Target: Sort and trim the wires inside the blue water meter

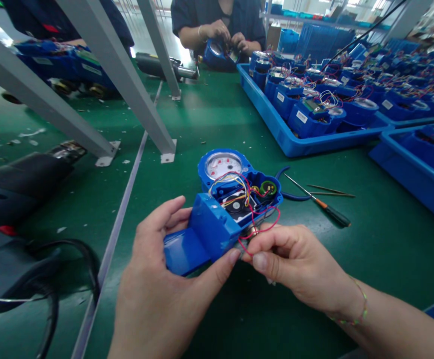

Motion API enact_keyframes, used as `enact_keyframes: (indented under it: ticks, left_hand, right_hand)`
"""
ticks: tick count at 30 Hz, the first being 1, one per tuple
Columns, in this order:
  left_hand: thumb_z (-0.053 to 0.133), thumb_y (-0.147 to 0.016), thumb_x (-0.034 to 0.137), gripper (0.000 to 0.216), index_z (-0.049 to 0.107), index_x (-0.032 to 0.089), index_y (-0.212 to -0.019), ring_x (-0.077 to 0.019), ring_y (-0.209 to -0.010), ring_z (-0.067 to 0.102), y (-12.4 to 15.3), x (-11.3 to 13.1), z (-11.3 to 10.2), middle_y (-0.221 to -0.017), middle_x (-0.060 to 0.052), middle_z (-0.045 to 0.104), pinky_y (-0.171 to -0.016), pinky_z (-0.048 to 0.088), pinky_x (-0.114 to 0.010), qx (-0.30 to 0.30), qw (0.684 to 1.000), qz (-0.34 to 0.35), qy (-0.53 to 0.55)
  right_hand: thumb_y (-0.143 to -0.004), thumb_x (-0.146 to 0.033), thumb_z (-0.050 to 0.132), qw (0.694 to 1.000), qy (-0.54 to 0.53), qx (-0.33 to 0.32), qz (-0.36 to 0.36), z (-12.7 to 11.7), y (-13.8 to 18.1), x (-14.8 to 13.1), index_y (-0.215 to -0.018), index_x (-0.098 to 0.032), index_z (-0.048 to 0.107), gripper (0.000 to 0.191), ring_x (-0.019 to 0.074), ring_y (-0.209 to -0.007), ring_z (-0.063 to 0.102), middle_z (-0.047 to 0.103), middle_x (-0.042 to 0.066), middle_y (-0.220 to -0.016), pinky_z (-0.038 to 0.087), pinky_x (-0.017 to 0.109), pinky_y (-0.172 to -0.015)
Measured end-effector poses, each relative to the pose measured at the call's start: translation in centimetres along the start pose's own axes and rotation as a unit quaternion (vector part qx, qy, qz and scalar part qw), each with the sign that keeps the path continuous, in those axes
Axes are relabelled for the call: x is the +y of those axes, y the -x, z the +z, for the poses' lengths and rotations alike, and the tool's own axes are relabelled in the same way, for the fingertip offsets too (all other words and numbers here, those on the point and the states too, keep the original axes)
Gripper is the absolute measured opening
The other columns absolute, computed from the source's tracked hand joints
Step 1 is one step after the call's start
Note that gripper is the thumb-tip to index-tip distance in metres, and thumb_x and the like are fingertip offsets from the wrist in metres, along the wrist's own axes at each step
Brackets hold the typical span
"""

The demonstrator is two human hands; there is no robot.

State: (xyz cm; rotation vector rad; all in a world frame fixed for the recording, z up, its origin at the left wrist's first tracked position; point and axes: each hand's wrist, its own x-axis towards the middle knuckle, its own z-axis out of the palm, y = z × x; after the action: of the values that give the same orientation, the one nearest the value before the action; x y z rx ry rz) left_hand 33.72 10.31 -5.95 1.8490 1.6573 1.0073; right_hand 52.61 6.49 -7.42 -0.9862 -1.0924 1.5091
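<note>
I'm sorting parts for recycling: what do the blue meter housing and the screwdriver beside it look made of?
Blue meter housing: seemingly moulded plastic, uniform colour, soft sheen. Screwdriver: thin bare metal shaft, orange collar and dark handle that look plastic or rubber; too small to be sure.

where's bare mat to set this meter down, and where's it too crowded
Bare green mat lies between the frame feet and the blue tray, and just under both hands, left hand and right hand. Crowded: right of the meter by the screwdriver, and the cabled left edge.
</note>
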Motion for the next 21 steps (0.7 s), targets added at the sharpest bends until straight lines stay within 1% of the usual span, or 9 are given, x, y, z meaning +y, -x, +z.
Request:
enact_keyframes:
  ticks: [5, 7, 11, 16, 19, 21]
  left_hand:
    - [0.079, -0.057, 0.065, 0.088, 0.046, 0.034, -0.133, -0.0362, -0.104, 0.063, 0.05, 0.09, 0.05, -0.116, -0.007, 0.062, -0.089, 0.052, -0.061, 0.000, 1.000, -0.003, -0.005]
    - [0.079, -0.058, 0.063, 0.087, 0.045, 0.034, -0.133, -0.0358, -0.104, 0.063, 0.02, 0.18, 0.03, -0.116, -0.007, 0.062, -0.089, 0.052, -0.060, -0.002, 1.000, 0.000, -0.008]
    - [0.079, -0.060, 0.058, 0.084, 0.045, 0.033, -0.133, -0.0355, -0.104, 0.064, -0.08, 0.31, -0.01, -0.117, -0.008, 0.062, -0.089, 0.053, -0.060, -0.006, 1.000, 0.002, -0.014]
    - [0.078, -0.061, 0.057, 0.083, 0.046, 0.031, -0.134, -0.0354, -0.103, 0.064, -0.09, 0.42, 0.00, -0.116, -0.009, 0.063, -0.087, 0.054, -0.059, 0.001, 1.000, 0.015, -0.019]
    - [0.077, -0.062, 0.056, 0.083, 0.046, 0.031, -0.134, -0.0353, -0.105, 0.064, -0.10, 0.40, 0.03, -0.117, -0.009, 0.063, -0.087, 0.054, -0.058, -0.002, 1.000, 0.016, -0.025]
    - [0.078, -0.061, 0.056, 0.083, 0.046, 0.031, -0.134, -0.0350, -0.104, 0.064, -0.13, 0.29, 0.05, -0.117, -0.009, 0.063, -0.088, 0.054, -0.058, 0.000, 1.000, 0.015, -0.025]
  right_hand:
    - [-0.089, -0.029, 0.070, 1.000, 0.007, -0.003, 0.010, -0.05, 0.10, 0.11, -0.088, -0.018, 0.071, 0.011, 0.0061, -0.055, 0.043, 0.057, -0.001, -0.071, 0.032, 0.018, -0.048]
    - [-0.089, -0.030, 0.070, 1.000, 0.009, -0.003, 0.007, -0.03, 0.09, 0.08, -0.087, -0.017, 0.071, 0.013, 0.0060, -0.054, 0.042, 0.056, -0.002, -0.068, 0.031, 0.018, -0.047]
    - [-0.089, -0.028, 0.070, 1.000, 0.006, -0.004, -0.005, 0.09, 0.05, -0.05, -0.086, -0.016, 0.070, 0.012, 0.0053, -0.054, 0.041, 0.056, -0.002, -0.067, 0.030, 0.018, -0.048]
    - [-0.088, -0.030, 0.070, 1.000, -0.002, 0.004, 0.011, 0.14, 0.05, -0.19, -0.081, -0.016, 0.068, 0.015, 0.0074, -0.055, 0.039, 0.051, -0.003, -0.063, 0.028, 0.020, -0.047]
    - [-0.089, -0.031, 0.069, 1.000, -0.003, 0.004, 0.015, 0.09, 0.04, -0.19, -0.078, -0.016, 0.066, 0.019, 0.0071, -0.055, 0.036, 0.048, -0.003, -0.062, 0.028, 0.020, -0.048]
    - [-0.089, -0.032, 0.069, 1.000, -0.006, -0.001, 0.016, 0.08, 0.03, -0.13, -0.082, -0.016, 0.068, 0.018, 0.0064, -0.055, 0.040, 0.051, -0.003, -0.065, 0.031, 0.019, -0.049]
